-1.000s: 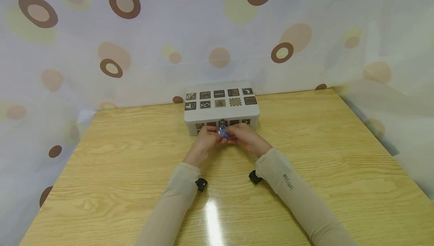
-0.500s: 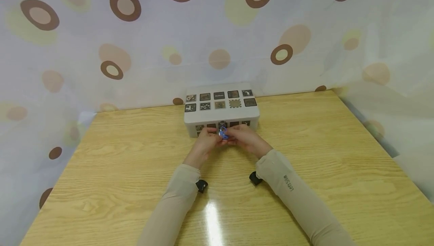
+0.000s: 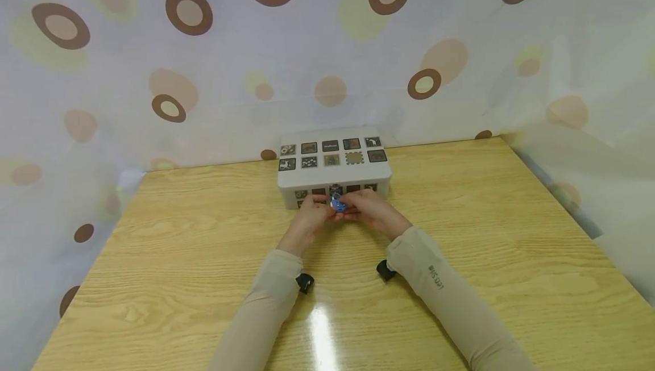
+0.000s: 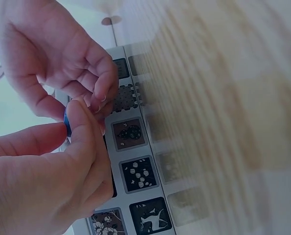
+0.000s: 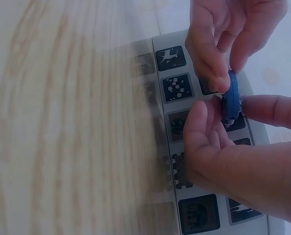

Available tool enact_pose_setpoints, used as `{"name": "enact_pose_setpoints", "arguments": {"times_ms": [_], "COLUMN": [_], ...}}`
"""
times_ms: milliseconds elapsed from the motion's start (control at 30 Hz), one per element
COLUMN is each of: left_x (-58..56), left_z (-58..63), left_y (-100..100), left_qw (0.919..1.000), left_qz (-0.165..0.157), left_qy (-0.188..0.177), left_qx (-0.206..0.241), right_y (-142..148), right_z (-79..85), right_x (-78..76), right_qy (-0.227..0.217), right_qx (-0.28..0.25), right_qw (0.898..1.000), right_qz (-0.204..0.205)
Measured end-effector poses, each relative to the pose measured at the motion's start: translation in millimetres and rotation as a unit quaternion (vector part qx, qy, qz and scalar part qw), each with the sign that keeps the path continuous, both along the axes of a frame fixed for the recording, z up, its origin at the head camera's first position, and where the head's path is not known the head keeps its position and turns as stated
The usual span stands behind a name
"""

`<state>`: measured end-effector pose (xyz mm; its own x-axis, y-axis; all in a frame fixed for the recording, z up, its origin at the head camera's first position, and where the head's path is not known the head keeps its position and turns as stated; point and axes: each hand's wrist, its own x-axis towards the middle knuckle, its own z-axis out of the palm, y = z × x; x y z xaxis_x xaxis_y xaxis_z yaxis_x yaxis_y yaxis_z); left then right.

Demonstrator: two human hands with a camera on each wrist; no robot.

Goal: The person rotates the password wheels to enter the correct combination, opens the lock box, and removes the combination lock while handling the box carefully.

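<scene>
A small blue padlock point(image 3: 338, 204) is at the front of a white box point(image 3: 335, 176), just below the metal latch point(image 3: 335, 187). Thumb and fingers of my left hand point(image 3: 311, 216) pinch it from the left. From the other side, my right hand point(image 3: 372, 209) holds it between thumb and fingertips. In the right wrist view the padlock point(image 5: 231, 100) shows edge-on between both hands' fingertips, close to the box's picture-covered front. Only a blue sliver of the padlock point(image 4: 67, 122) shows in the left wrist view; fingers hide the remainder.
Square dark pictures cover the box's lid and front. It stands at the back of a wood-grain table point(image 3: 194, 246), against a spotted curtain point(image 3: 230, 36) that also runs along both sides. Black wrist straps point(image 3: 305, 283) hang below the sleeves.
The blue padlock has turned slightly between the fingers, and its body sits a little lower. Both hands stay in nearly the same place at the box front; the head view has tilted slightly.
</scene>
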<state>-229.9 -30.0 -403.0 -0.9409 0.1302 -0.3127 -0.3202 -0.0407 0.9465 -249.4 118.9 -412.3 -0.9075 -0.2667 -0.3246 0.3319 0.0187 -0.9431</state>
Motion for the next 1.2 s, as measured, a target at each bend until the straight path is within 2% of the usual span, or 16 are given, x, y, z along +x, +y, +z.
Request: {"name": "enact_pose_setpoints", "arguments": {"times_ms": [200, 433, 933, 1200], "left_x": [0.2, -0.1, 0.5, 0.0], "left_z": [0.6, 2.4, 1.7, 0.6], "left_y": [1.9, 2.3, 1.0, 1.2], "left_qw": [0.9998, 0.9999, 0.9999, 0.9999], "left_qz": [0.002, 0.004, -0.001, -0.003], "left_qy": [0.006, 0.003, 0.005, -0.002], "left_qx": [0.017, 0.015, 0.011, 0.011], "right_y": [-0.1, -0.5, -4.3, -2.1], "right_z": [1.0, -1.4, -0.7, -2.1], "right_x": [0.8, -0.5, 1.2, -0.4], "right_qy": [0.000, 0.008, 0.011, 0.006], "right_qx": [-0.006, -0.017, -0.002, -0.021], "right_qw": [1.000, 1.000, 1.000, 1.000], "right_qz": [0.007, 0.012, 0.002, -0.008]}}
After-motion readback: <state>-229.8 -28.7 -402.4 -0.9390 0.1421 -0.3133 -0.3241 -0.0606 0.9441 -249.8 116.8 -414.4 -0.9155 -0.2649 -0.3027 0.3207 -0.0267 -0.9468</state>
